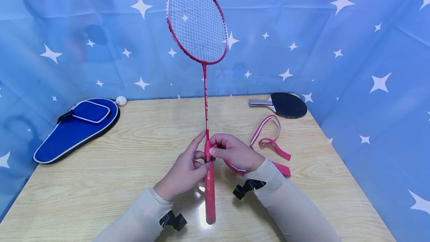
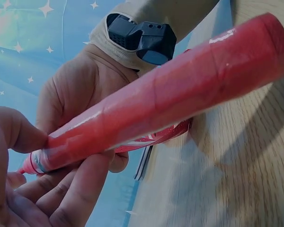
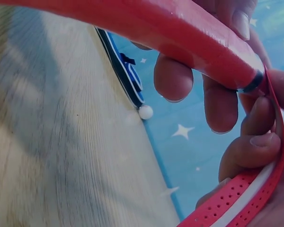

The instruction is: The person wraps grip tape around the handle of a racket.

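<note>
A red badminton racket (image 1: 209, 189) stands upright in the head view, its strung head at the top and its handle toward me. My left hand (image 1: 184, 171) holds the upper handle between thumb and fingers, index finger extended along the shaft. Close beside it, my right hand (image 1: 240, 154) pinches at the handle's top, just above a dark band (image 1: 209, 160). A perforated red grip tape (image 3: 232, 198) with a white strip passes through the right fingers, its end at the handle top. The tape's loose length (image 1: 273, 146) curls on the table behind the right hand.
A blue paddle case (image 1: 80, 130) lies at the left of the wooden table (image 1: 141, 122), with a white ball (image 1: 121, 100) at its far end. At the back right is a black table tennis paddle (image 1: 289, 105). A blue star-patterned cloth (image 1: 285, 47) surrounds the table.
</note>
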`<state>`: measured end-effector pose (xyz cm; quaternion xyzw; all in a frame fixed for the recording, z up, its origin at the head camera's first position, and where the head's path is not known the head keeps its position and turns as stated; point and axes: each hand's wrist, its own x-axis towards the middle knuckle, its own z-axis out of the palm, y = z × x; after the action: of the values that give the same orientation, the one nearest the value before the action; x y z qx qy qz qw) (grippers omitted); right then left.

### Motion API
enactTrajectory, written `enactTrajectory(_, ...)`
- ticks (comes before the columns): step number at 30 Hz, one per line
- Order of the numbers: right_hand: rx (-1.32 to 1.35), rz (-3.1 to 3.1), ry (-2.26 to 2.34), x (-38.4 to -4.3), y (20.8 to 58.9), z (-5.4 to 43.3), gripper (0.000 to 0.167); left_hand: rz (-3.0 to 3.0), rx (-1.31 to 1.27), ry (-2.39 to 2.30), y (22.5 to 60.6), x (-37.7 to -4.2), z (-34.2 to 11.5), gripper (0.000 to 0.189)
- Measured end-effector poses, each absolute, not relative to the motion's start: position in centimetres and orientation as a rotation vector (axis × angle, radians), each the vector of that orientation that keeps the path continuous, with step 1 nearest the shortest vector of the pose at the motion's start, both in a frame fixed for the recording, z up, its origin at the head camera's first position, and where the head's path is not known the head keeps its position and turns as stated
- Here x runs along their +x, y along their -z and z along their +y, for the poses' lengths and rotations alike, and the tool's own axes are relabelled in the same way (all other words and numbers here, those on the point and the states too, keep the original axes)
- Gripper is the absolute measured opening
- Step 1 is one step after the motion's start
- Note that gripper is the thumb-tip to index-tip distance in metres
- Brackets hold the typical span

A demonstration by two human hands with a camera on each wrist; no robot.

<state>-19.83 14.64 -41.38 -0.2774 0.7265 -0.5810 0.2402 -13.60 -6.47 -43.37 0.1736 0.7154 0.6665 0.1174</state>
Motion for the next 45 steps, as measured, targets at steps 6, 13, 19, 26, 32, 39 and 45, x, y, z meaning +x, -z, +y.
enactTrajectory(6, -0.709, 2.007, 1.606, -19.7, 41.4, 14.5, 0.012, 2.201, 0.518, -1.886, 43.4, -13.5, -6.3, 0.096)
enactTrajectory(13, -0.724, 2.017, 1.598, -19.7, 41.5, 14.3, 0.011, 2.222, 0.493, -1.838, 43.5, -13.5, -6.1, 0.103)
enactTrajectory(19, -0.72, 2.025, 1.568, -20.0, 41.7, 14.7, 0.016, 2.203, 0.526, -1.85, 43.5, -13.6, -6.3, 0.103)
enactTrajectory(26, -0.729, 2.022, 1.565, -20.1, 41.7, 15.0, 0.02, 2.167, 0.566, -1.872, 43.5, -13.7, -6.5, 0.103)
enactTrajectory(32, -0.743, 2.056, 1.524, -20.1, 41.3, 15.1, 0.019, 2.126, 0.554, -1.904, 43.3, -13.7, -6.5, 0.103)
enactTrajectory(39, -0.735, 2.132, 1.451, -20.1, 40.9, 15.4, 0.026, 2.149, 0.531, -1.9, 43.3, -13.7, -6.4, 0.104)
enactTrajectory(45, -0.758, 2.123, 1.445, -20.2, 40.8, 15.5, 0.028, 2.145, 0.538, -1.908, 43.3, -13.7, -6.4, 0.104)
